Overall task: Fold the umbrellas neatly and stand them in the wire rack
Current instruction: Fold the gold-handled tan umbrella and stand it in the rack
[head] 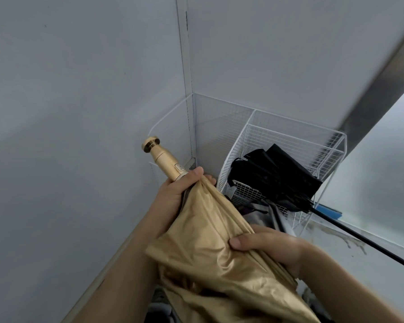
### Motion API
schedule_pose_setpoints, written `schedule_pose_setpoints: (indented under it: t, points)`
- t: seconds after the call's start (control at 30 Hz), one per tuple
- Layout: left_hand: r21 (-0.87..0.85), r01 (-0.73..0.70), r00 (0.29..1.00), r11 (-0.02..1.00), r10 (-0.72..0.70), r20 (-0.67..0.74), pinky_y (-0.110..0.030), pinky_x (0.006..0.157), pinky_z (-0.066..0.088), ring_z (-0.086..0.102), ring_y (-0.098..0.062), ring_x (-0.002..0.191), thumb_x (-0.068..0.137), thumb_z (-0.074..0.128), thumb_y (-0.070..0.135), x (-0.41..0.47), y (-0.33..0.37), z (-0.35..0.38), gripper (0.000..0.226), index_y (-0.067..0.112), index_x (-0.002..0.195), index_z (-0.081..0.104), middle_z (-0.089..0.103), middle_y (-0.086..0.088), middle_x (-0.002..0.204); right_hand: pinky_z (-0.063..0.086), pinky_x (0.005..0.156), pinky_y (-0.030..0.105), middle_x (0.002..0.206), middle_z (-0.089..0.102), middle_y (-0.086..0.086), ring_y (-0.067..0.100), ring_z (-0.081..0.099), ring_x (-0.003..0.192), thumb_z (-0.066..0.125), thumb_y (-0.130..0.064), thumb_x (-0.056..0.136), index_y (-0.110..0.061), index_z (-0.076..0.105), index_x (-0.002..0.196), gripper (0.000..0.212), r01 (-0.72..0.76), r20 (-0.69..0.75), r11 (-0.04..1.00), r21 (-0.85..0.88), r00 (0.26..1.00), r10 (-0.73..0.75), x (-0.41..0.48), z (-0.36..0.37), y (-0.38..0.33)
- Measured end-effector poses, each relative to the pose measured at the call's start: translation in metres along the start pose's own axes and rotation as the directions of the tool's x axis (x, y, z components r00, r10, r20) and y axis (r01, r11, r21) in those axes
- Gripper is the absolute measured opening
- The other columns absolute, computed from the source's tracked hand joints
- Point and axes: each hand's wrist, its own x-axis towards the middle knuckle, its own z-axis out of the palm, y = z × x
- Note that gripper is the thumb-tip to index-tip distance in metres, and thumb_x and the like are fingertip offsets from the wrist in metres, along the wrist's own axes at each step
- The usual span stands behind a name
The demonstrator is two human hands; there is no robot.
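you are gripping the gold umbrella (210,248) near the rack (296,141) with your left hand (173,194), right hand (266,245) gathering its loose cloth; black umbrella (273,176) is lying across the rack, not standing.

White wire rack (287,138) on floor (336,259)

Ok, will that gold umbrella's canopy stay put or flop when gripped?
Probably floppy: the gold canopy bunches in loose creases at the right hand. Its sheen suggests slippery fabric. The handle looks rigid, so the left hand likely holds firmer.
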Motion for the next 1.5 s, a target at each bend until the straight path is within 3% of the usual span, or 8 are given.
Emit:
schedule_pose_setpoints:
  t: [0.17, 0.4, 0.5, 0.7, 0.87, 1.1, 1.33, 1.5]
  points:
    - [0.223, 0.007, 0.924, 0.975, 0.079, -0.375, -0.041, 0.086, 0.057, 0.068, -0.027, 0.086, 0.067, 0.085, 0.021, 0.006, 0.006, -0.001, 0.033, 0.004, 0.091, 0.071, 0.073, -0.019, 0.100, 0.056, 0.076, 0.025, 0.103, 0.076, 0.006, 0.018, 0.073, 0.091, 0.079, -0.035, 0.080, -0.016, 0.070, 0.109, 0.037, 0.130, -0.157, 0.980, -0.153, 0.975, -0.154, 0.006, 0.011, 0.002]
    - [0.345, -0.172, 0.755, 0.923, 0.348, -0.556, -0.023, 0.046, 0.048, 0.060, -0.016, 0.060, 0.076, 0.076, 0.006, 0.005, 0.006, -0.010, 0.019, 0.006, 0.088, 0.061, 0.063, -0.009, 0.077, 0.046, 0.101, 0.025, 0.126, 0.065, -0.012, 0.005, 0.058, 0.121, 0.078, -0.059, 0.060, -0.030, 0.057, 0.132, 0.081, 0.379, -0.116, 0.802, -0.462, 0.871, -0.478, 0.003, 0.010, 0.002]
    - [0.355, -0.186, 0.751, 0.916, 0.365, -0.549, -0.025, 0.051, 0.050, 0.061, -0.018, 0.063, 0.076, 0.075, 0.005, 0.005, 0.006, -0.012, 0.022, 0.003, 0.094, 0.062, 0.062, -0.010, 0.079, 0.046, 0.092, 0.022, 0.115, 0.067, -0.016, 0.001, 0.062, 0.108, 0.081, -0.055, 0.060, -0.033, 0.067, 0.117, 0.063, 0.390, -0.156, 0.696, -0.603, 0.798, -0.582, 0.006, 0.015, 0.009]
    - [0.362, -0.275, 0.785, 0.891, 0.425, -0.451, -0.033, 0.065, 0.056, 0.064, -0.024, 0.070, 0.078, 0.077, 0.003, 0.006, 0.004, -0.008, 0.016, 0.009, 0.076, 0.062, 0.066, -0.012, 0.077, 0.049, 0.075, 0.052, 0.085, 0.062, 0.038, 0.035, 0.061, 0.075, 0.081, -0.056, 0.067, 0.002, 0.071, 0.089, 0.063, 0.529, -0.379, 0.828, -0.187, 0.738, -0.558, 0.000, -0.002, -0.003]
    - [0.348, -0.304, 0.856, 0.887, 0.414, -0.308, -0.037, 0.066, 0.057, 0.064, -0.027, 0.069, 0.080, 0.076, 0.003, 0.003, 0.003, -0.004, 0.017, 0.007, 0.078, 0.060, 0.065, -0.018, 0.075, 0.055, 0.074, 0.050, 0.082, 0.068, 0.026, 0.038, 0.065, 0.075, 0.078, -0.056, 0.072, -0.003, 0.071, 0.086, 0.056, 0.516, -0.405, 0.833, -0.202, 0.731, -0.550, -0.005, -0.004, -0.006]
    - [0.257, -0.314, 0.944, 0.914, 0.330, -0.022, -0.022, 0.052, 0.051, 0.059, -0.010, 0.053, 0.079, 0.070, -0.004, -0.008, 0.001, 0.010, 0.022, 0.009, 0.079, 0.053, 0.056, -0.003, 0.061, 0.032, 0.052, 0.030, 0.057, 0.042, 0.012, 0.019, 0.038, 0.055, 0.063, -0.034, 0.090, 0.013, 0.053, 0.074, 0.052, 0.532, -0.634, 0.762, -0.370, 0.454, -0.626, -0.001, -0.009, -0.011]
    - [0.046, -0.276, 0.955, 0.960, 0.279, -0.095, -0.021, 0.052, 0.052, 0.055, -0.013, 0.056, 0.068, 0.071, 0.014, -0.005, 0.012, -0.002, 0.018, 0.015, 0.071, 0.053, 0.055, -0.005, 0.067, 0.032, 0.056, 0.034, 0.065, 0.047, 0.009, 0.020, 0.041, 0.059, 0.059, -0.060, 0.080, 0.013, 0.055, 0.083, 0.073, 0.361, -0.567, 0.853, -0.377, 0.639, -0.520, -0.001, -0.013, -0.009]
    - [-0.033, -0.239, 0.962, 0.970, 0.232, -0.144, -0.022, 0.059, 0.054, 0.055, -0.013, 0.063, 0.081, 0.068, 0.020, -0.006, 0.021, -0.020, 0.017, 0.017, 0.073, 0.053, 0.054, -0.001, 0.069, 0.028, 0.048, 0.030, 0.050, 0.038, 0.001, 0.014, 0.033, 0.048, 0.060, -0.056, 0.080, -0.003, 0.051, 0.058, 0.058, 0.289, -0.626, 0.819, -0.496, 0.535, -0.567, 0.004, -0.016, -0.008]
